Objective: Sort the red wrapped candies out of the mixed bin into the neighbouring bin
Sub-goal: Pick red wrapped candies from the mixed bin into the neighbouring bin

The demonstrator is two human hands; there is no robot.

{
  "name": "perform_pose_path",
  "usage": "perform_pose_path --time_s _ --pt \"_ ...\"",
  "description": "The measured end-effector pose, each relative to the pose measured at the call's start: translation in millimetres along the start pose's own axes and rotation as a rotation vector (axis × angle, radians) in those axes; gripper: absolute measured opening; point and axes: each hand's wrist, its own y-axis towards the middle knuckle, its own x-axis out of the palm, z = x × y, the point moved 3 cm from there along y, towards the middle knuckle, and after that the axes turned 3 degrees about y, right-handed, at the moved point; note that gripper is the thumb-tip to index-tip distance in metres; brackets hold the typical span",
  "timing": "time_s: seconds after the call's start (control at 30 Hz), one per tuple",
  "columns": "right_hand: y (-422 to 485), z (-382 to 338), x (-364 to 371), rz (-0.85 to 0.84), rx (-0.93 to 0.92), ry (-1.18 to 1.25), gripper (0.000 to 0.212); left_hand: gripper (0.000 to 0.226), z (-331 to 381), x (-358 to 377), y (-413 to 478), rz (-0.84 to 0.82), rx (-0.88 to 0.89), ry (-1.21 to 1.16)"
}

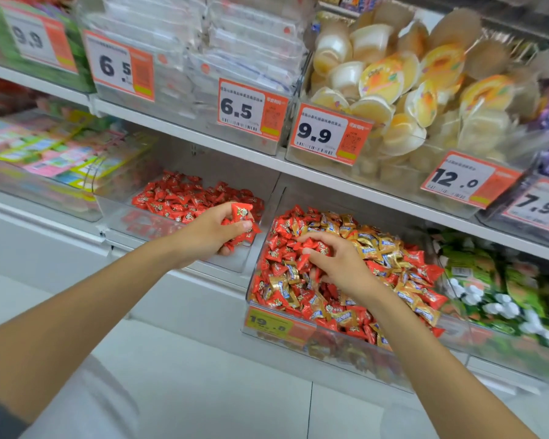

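Two hands in work, head view only. Left hand point(214, 231) sat over the front right corner of the neighbouring bin point(118, 205), grip clamped on a bunch of red candies point(242, 217). One stuck up above the thumb and more bulged out under the fingers. None released yet. Red pile point(178, 198) lay further back in that bin, no gold seen in it. Right hand point(344, 266) was down in the mixed bin point(256, 264), fingers curled into the heap, grip closed on a red piece point(313, 247) near the top of the mound. Gold candies point(373, 245) lay just beside the fingers, mixed through the red across the whole bin.

Step, as judged: mid-sort, drop-off on the left and pick on the right at once. Plenty of red was left in the mixed bin, so the job looked far from done. Next move called for the left grip to open low over the red pile so nothing bounced over the clear front wall. The right hand then had to lift its piece without dragging a gold wrapper along and cross the wall between the bins.

Around: shelf board point(267, 160) ran close above both bins, so lifting headroom looked tight. Price tag point(273, 321) sat on the mixed bin's front, jelly cups point(393, 83) on the shelf above, green packs point(488, 280) to the right, pink packs point(45, 147) far left. Slick wrappers could slip from an overfull left grip.
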Motion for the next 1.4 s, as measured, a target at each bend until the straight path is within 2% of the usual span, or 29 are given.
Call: perform_pose_path --time_s 0.2,0.27,0.37,0.47,0.5,0.57,0.6,0.67,0.73,0.8,0.9,0.97,1.1,1.23,1.4 --pt "21.5 -37.1 24.5 0.027 -0.156 -0.067 0.018 0.012 -7.7 -30.6 5.6 0.102 0.005 0.045" --pt "45.0 -51.9 41.3 0.043 -0.231 -0.159 0.018 0.011 -16.2 -56.1 16.6 0.201 0.048 0.158" --pt "87.9 -65.9 70.2 0.061 -0.251 -0.233 0.015 0.021 -34.7 -107.2 40.3 0.331 0.095 0.355" --pt "129.8 -70.9 95.6 0.099 -0.272 -0.394 0.015 0.026 -57.3 -155.3 65.6 0.370 0.112 0.551" --pt "142.6 -69.8 102.2 0.105 -0.259 -0.436 0.020 0.038 -65.0 -165.5 73.4 0.335 0.095 0.593" --pt "167.5 -62.1 114.4 0.042 -0.184 -0.495 0.049 0.078 -82.7 -177.4 86.7 0.199 -0.002 0.682" --pt "177.9 -56.4 120.5 -0.043 -0.131 -0.521 0.066 0.094 -91.1 -180.1 91.6 0.138 -0.065 0.739" --pt "192.9 -45.5 130.3 -0.227 -0.051 -0.579 0.091 0.108 -103.0 -184.1 97.8 0.080 -0.135 0.839" --pt "199.5 -39.2 131.7 -0.296 -0.064 -0.665 0.100 0.103 -108.0 -184.2 97.7 0.074 -0.137 0.882" --pt "194.0 -41.4 124.9 -0.235 -0.130 -0.699 0.091 0.087 -110.2 -183.0 92.9 0.112 -0.080 0.897" --pt "160.7 -49.3 98.7 0.006 -0.284 -0.720 0.040 0.048 -106.8 -176.5 74.8 0.198 0.030 0.878" --pt "123.3 -45.4 73.7 0.115 -0.346 -0.720 0.019 0.034 -95.5 -160.8 59.6 0.235 0.086 0.821" --pt "51.0 -21.7 17.7 0.188 -0.306 -0.713 0.015 0.025 -52.1 -101.4 33.9 0.209 0.183 0.637" --pt "6.1 6.7 -26.5 0.169 -0.185 -0.688 0.018 0.024 -2.4 -26.3 23.0 0.099 0.300 0.603" --pt "-35.3 31.6 -60.0 0.271 -0.136 -0.575 0.017 0.024 34.7 50.1 25.8 0.000 0.338 0.561"
